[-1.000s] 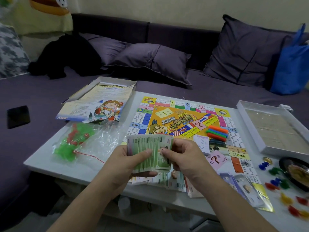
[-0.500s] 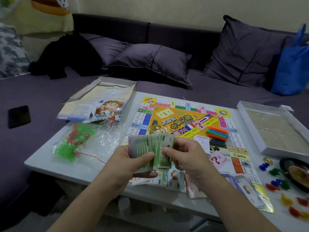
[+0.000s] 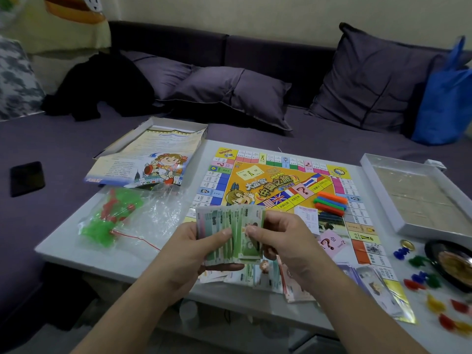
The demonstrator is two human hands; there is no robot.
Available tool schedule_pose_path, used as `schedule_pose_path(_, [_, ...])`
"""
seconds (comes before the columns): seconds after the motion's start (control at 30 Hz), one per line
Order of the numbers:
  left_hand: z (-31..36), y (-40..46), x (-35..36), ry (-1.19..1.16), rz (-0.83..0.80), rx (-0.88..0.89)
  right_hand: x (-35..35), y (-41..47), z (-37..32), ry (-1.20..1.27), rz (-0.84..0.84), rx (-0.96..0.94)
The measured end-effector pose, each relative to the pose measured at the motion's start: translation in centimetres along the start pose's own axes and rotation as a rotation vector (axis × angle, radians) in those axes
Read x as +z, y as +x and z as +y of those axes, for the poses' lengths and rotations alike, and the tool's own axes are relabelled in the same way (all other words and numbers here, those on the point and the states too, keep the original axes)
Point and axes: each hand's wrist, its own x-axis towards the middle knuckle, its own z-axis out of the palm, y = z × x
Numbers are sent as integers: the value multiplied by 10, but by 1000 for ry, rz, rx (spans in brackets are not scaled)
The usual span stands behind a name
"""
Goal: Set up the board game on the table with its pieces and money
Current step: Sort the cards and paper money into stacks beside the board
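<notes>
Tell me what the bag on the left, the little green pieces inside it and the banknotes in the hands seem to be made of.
Bag: thin clear plastic film, judging by its crinkles and glare.
Green pieces: probably moulded plastic, translucent and glossy.
Banknotes: printed paper, matte; they fan thin and flexible between the left hand and right hand.

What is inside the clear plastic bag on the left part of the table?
Inside the clear plastic bag are green pieces and a few red pieces. Their shapes and number cannot be told: they lie heaped together and the crinkled plastic blurs them.
</notes>
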Motion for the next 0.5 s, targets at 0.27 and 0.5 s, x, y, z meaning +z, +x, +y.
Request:
schedule_pose_path(0.27, [1,1,0,-42,10,22,-1,1,-1,8,21,6])
schedule_pose_path(0.5, [-3,4,0,74,83,42,4,1,1,-55,25,-10])
